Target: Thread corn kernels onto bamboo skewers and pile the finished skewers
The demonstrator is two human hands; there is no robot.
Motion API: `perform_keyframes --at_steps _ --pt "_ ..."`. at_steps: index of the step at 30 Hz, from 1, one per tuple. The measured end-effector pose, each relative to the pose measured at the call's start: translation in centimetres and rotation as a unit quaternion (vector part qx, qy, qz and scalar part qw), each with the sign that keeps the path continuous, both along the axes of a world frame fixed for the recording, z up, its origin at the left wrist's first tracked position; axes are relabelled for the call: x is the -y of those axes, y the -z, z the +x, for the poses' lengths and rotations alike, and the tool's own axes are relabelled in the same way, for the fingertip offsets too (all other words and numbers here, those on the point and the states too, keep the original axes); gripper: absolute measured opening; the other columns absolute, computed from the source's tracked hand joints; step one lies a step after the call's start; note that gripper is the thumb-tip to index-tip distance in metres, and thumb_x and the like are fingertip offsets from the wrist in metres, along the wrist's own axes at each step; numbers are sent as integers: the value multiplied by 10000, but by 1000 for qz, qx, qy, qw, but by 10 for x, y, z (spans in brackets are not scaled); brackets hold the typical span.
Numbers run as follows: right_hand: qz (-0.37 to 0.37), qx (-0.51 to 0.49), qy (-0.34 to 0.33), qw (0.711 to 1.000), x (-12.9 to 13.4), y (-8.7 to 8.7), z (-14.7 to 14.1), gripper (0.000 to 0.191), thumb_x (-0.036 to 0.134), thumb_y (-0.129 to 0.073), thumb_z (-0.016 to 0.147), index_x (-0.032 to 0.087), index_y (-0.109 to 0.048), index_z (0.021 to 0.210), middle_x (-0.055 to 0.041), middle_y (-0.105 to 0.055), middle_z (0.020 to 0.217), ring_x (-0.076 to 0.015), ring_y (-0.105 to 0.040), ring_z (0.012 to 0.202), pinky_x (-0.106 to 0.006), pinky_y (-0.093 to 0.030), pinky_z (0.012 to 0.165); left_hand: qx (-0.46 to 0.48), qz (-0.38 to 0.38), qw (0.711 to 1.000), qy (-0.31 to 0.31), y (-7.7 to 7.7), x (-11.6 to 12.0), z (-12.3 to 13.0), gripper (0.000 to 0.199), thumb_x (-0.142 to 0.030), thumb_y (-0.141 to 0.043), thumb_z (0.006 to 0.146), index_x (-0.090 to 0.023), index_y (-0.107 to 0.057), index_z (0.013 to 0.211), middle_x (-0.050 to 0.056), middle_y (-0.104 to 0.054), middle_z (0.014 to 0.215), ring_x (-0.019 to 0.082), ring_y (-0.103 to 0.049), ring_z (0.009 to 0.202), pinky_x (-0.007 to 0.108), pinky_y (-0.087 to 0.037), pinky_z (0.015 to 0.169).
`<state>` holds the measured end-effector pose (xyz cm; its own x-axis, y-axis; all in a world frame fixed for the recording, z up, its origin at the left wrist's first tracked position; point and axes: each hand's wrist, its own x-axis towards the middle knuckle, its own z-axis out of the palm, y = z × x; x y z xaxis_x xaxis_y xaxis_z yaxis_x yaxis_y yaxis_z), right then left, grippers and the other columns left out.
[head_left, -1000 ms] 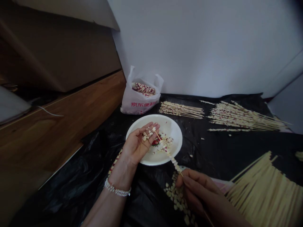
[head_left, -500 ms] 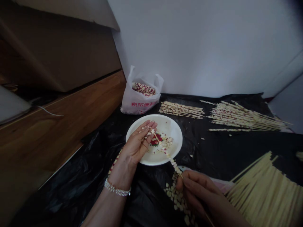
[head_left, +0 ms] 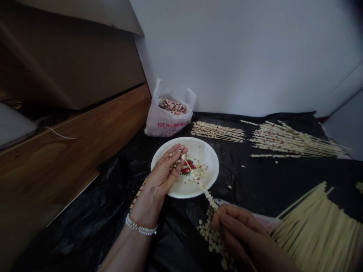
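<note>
Pinched in my right hand (head_left: pixel 241 228) is a thin wooden skewer (head_left: pixel 209 198) threaded with pale corn kernels; it slants up and left. My left hand (head_left: pixel 161 172), wearing a beaded bracelet, is curled over the white bowl (head_left: pixel 213 158) with loose corn kernels (head_left: pixel 176 161) in its fingers. The skewer's tip reaches those fingers, with a kernel near it. More kernels lie in the bowl over a red and green print. Partly hidden behind my left wrist is a red-and-cream corn cob (head_left: pixel 138 193). Loose kernels (head_left: pixel 211 234) are heaped beside my right hand.
A white plastic bag (head_left: pixel 166 122) of corn cobs stands behind the bowl. Filled skewers lie in a small bundle (head_left: pixel 217 131) and a larger bundle (head_left: pixel 283 139). Bare skewers (head_left: pixel 320 230) are piled at right. Black plastic sheeting (head_left: pixel 113 211) covers the surface; a wooden board (head_left: pixel 93 124) borders the left.
The fingers of my left hand have shifted very slightly at the skewer's tip. Everything else looks the same.
</note>
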<state>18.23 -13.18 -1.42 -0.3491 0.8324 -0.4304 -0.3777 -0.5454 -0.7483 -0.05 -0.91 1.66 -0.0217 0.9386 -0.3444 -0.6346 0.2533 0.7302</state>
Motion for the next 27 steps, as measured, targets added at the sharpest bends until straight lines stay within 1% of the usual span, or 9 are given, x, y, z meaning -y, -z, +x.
perform_keyframes --at_steps 3,6,11,14,18,20,23,27 --pt "3 -6 -6 1000 -1 0 -1 260 485 -710 776 231 -725 723 88 -389 395 -63 -232 371 -183 -282 409 2 -3 1000 -10 0 0 1 294 38 -588 785 -122 -694 1008 100 -726 1051 126 -704 865 135 -564 680" --pt "5 -4 -11 1000 -1 1 0 254 477 -709 782 230 -723 726 88 -380 400 -59 -228 374 -180 -245 404 8 -9 1000 -11 0 0 1 318 36 -601 778 -127 -689 1036 102 -729 1041 124 -705 856 131 -563 682" --pt "-7 -12 -20 1000 0 3 2 245 471 -693 802 232 -721 757 81 -382 438 -56 -221 393 -187 -239 426 11 -10 1000 -4 -1 1 0 274 39 -608 764 -108 -696 977 112 -727 1033 155 -706 886 153 -575 693" --pt "-11 -19 -16 1000 1 5 2 243 469 -702 793 233 -714 737 76 -390 459 -58 -227 400 -190 -243 430 1 -1 1000 6 -1 2 -1 243 42 -610 755 -95 -699 935 118 -728 1017 166 -707 884 159 -578 686" --pt "-10 -19 -7 1000 1 4 1 249 475 -721 772 227 -719 743 80 -385 453 -52 -227 391 -183 -240 420 -6 10 1000 20 0 1 -2 238 23 -610 768 -93 -696 957 118 -734 972 167 -708 875 176 -582 705" --pt "-10 -6 2 1000 0 2 1 252 472 -722 774 222 -722 749 82 -382 447 -52 -236 390 -179 -243 417 15 -4 1000 22 0 1 -1 207 -16 -600 801 -95 -694 968 115 -735 964 173 -709 876 188 -586 704" --pt "-11 -2 1 1000 -1 1 1 240 457 -725 775 220 -719 739 84 -387 447 -52 -233 385 -178 -264 419 61 -45 997 28 0 0 -1 148 -98 -583 850 -91 -689 954 121 -736 946 194 -711 886 210 -595 688" --pt "-17 -5 1 1000 1 1 0 249 473 -731 760 227 -718 734 87 -376 451 -55 -224 393 -178 -285 428 91 -59 993 37 0 -1 -1 140 -95 -585 850 -87 -681 952 129 -734 949 208 -710 900 234 -603 697"
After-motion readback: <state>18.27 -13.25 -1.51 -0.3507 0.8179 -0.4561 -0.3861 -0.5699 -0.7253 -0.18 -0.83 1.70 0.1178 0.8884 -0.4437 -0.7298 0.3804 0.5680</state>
